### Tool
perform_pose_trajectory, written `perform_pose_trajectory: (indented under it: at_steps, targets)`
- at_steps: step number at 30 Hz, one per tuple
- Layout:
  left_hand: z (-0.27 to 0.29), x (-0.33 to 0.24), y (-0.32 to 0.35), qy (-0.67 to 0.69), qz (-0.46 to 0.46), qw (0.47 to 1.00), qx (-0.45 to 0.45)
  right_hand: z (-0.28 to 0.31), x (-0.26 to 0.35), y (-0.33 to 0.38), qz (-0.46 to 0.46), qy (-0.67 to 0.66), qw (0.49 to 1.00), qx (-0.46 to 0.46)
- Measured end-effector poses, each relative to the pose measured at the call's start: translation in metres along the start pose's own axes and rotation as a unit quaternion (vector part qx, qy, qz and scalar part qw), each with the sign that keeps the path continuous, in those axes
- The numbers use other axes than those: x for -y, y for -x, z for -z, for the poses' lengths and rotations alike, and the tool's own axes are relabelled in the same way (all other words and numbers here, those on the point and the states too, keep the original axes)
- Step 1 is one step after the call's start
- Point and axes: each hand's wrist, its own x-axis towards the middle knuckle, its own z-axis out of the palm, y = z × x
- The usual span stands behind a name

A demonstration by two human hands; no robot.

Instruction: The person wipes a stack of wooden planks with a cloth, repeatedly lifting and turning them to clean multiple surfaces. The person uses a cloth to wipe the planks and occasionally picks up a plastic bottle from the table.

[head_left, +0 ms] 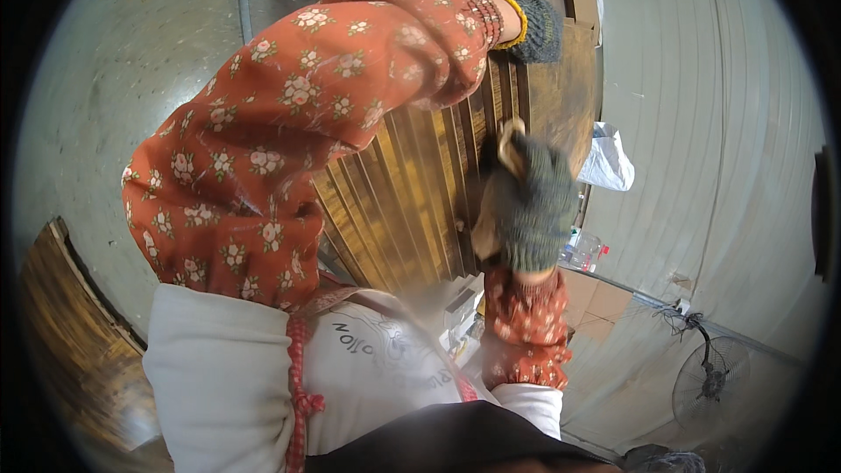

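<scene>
Before me lies a brown-stained wooden piece with long parallel grooves [403,184] and a flat section at its right side. My left hand [530,24], in a dark grey knit glove, rests at the far end of this wood; its fingers are hidden from view. Nearer and to the right is my right hand [534,206], in a similar glove, blurred by motion. It is closed around a tan, folded, sheet-like piece [511,142], which sticks out past the fingers over the wood. I cannot make out exactly what that piece is.
A white bag [608,158] and a clear plastic bottle [585,251] lie beyond the right side. Flattened cardboard [604,307] is on the floor, with a black fan [710,377] farther off. Another brown wooden panel [74,342] stands at the lower left.
</scene>
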Motion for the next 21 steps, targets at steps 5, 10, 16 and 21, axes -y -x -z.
perform_pose_trajectory:
  at_steps: [5, 10, 16, 21]
  targets:
    - [-0.001, 0.007, 0.005, -0.021, -0.037, 0.998, -0.042, 0.013, 0.016, 0.01, 0.019, 0.088, 0.995, 0.039]
    - [-0.011, 0.016, -0.005, 0.005, -0.051, 0.997, -0.053, -0.004, 0.016, -0.033, 0.053, 0.06, 0.997, -0.005]
    - [-0.012, 0.028, -0.016, 0.036, -0.06, 0.996, -0.051, 0.014, 0.022, -0.007, 0.025, 0.149, 0.987, 0.05]
    - [-0.015, 0.033, -0.017, 0.047, -0.067, 0.996, -0.046, -0.002, 0.02, -0.05, 0.022, 0.124, 0.992, 0.031]
